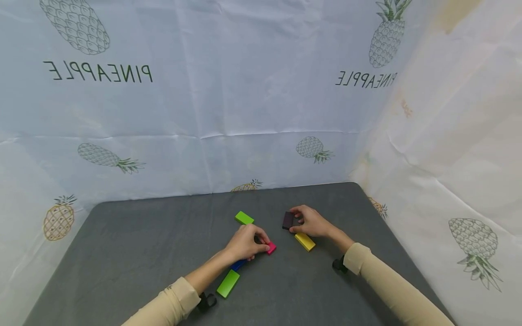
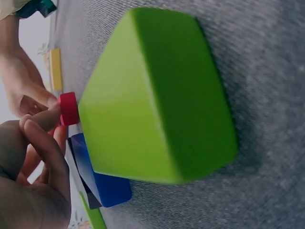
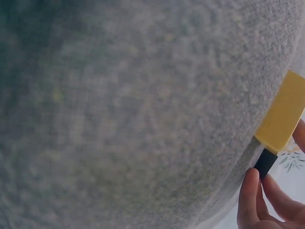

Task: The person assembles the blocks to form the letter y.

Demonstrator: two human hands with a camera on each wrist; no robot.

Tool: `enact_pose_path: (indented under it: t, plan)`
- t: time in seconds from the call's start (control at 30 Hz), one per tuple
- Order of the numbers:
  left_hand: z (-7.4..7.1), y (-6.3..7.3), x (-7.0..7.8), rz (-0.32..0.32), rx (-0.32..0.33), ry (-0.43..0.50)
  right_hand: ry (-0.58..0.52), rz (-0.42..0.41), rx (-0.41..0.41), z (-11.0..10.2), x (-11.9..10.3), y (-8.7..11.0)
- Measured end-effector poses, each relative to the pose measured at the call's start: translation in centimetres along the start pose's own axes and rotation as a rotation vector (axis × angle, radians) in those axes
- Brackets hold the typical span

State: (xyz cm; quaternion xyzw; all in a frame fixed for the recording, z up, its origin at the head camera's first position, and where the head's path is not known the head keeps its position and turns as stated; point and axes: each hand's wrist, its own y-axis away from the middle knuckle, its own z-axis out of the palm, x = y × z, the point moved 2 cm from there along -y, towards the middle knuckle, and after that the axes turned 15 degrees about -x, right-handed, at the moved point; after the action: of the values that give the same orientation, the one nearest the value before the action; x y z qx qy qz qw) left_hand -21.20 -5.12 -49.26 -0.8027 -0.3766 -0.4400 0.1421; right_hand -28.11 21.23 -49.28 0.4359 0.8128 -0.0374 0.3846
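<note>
My left hand (image 1: pixel 244 242) pinches a pinkish-red block (image 1: pixel 271 247) between thumb and fingers, low over the grey table. Beneath that wrist a blue block (image 1: pixel 238 265) is partly hidden, end to end with a green block (image 1: pixel 228 284). Another green block (image 1: pixel 244 218) lies just beyond the knuckles. To the right, my right hand (image 1: pixel 311 222) holds a dark block (image 1: pixel 287 220) between thumb and fingers. By its thumb lies a yellow block (image 1: pixel 305 242), close to the dark one. In the left wrist view, a dark piece (image 2: pixel 88 188) shows beside the blue block (image 2: pixel 102 179).
The dark grey tabletop (image 1: pixel 142 253) has rounded far corners. A pale curtain (image 1: pixel 244 90) printed with pineapples hangs along its back, and another stretch of curtain (image 1: pixel 448 181) runs down the right side. Black wrist straps (image 1: pixel 206 302) sit at both cuffs.
</note>
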Motion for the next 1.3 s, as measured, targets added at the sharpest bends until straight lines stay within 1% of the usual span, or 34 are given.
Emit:
enact_pose_path:
  t: [0.23, 0.37, 0.6, 0.63, 0.73, 0.83, 0.9, 1.0, 1.07, 1.1, 1.23, 1.3]
  plan:
    - [0.0, 0.0, -0.3, -0.012, 0.017, 0.011, 0.022, 0.010, 0.007, -0.2, -0.2, -0.1]
    - [0.2, -0.2, -0.9, 0.014, 0.027, -0.010, 0.027, 0.017, 0.009, -0.3, -0.3, -0.1]
    - [1.8, -2.4, -5.3, -0.002, 0.033, -0.092, 0.029, 0.028, 0.005, -0.4, -0.3, -0.2]
    - [1.9, -2.5, -5.7, 0.011, 0.038, -0.107, 0.029, 0.029, 0.006, -0.4, -0.3, -0.3]
    - [2.1, -2.9, -6.2, 0.044, 0.048, -0.112, 0.028, 0.031, 0.010, -0.4, -0.3, -0.3]
    - [2.0, -3.2, -6.4, 0.046, 0.057, -0.105, 0.028, 0.030, 0.014, -0.5, -0.3, -0.4]
    - [1.9, -3.6, -6.5, 0.017, 0.059, -0.096, 0.027, 0.030, 0.013, -0.5, -0.3, -0.4]
    - [1.6, -3.8, -6.2, -0.017, 0.070, -0.096, 0.027, 0.031, 0.013, -0.6, -0.3, -0.5]
    - [1.4, -3.8, -5.9, -0.021, 0.073, -0.098, 0.025, 0.034, 0.013, -0.6, -0.2, -0.5]
    - [1.3, -3.8, -5.7, -0.021, 0.076, -0.105, 0.025, 0.034, 0.011, -0.6, -0.2, -0.5]
    - [1.2, -3.5, -5.0, 0.020, 0.086, -0.130, 0.030, 0.034, 0.009, -0.6, -0.2, -0.6]
    - [1.3, -3.5, -5.2, 0.033, 0.094, -0.136, 0.029, 0.032, 0.010, -0.6, -0.1, -0.7]
